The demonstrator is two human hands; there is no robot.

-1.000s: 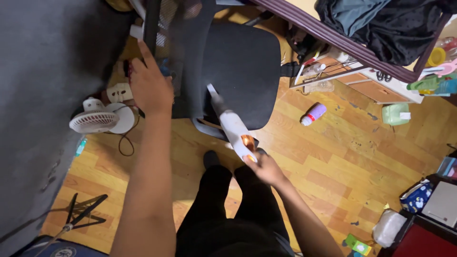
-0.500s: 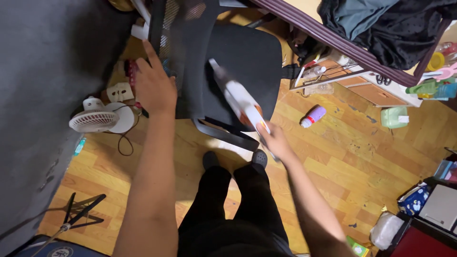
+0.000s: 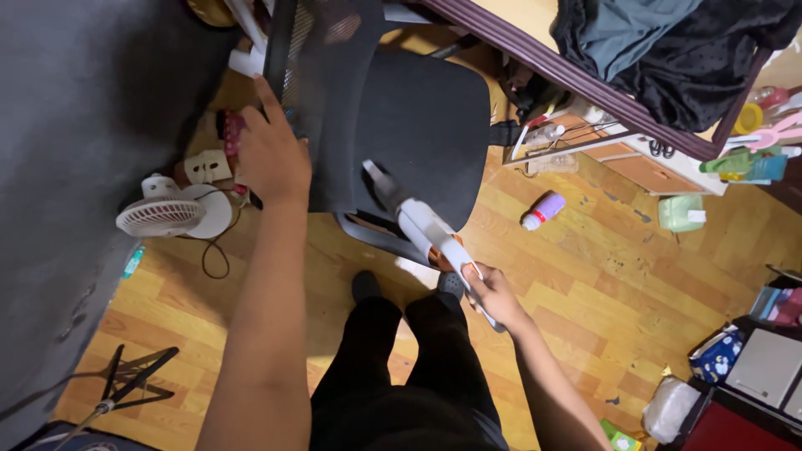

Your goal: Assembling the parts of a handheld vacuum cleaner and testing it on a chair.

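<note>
My left hand (image 3: 269,152) grips the mesh backrest of a black office chair (image 3: 422,117) at its left edge. My right hand (image 3: 491,292) holds the handle of a white and orange handheld vacuum (image 3: 428,230). Its dark nozzle touches the front part of the chair seat. My legs in black trousers (image 3: 401,367) stand just in front of the chair on the wooden floor.
A small white fan (image 3: 167,213) and a power strip (image 3: 207,165) lie left of the chair beside a dark grey mattress (image 3: 75,125). A purple bottle (image 3: 543,209) and a green container (image 3: 681,211) lie on the floor. Clothes (image 3: 668,42) are piled on a wooden-edged surface at the upper right.
The vacuum has slid back toward me across the seat, from the seat's middle to its front edge. My left hand stayed on the backrest.
</note>
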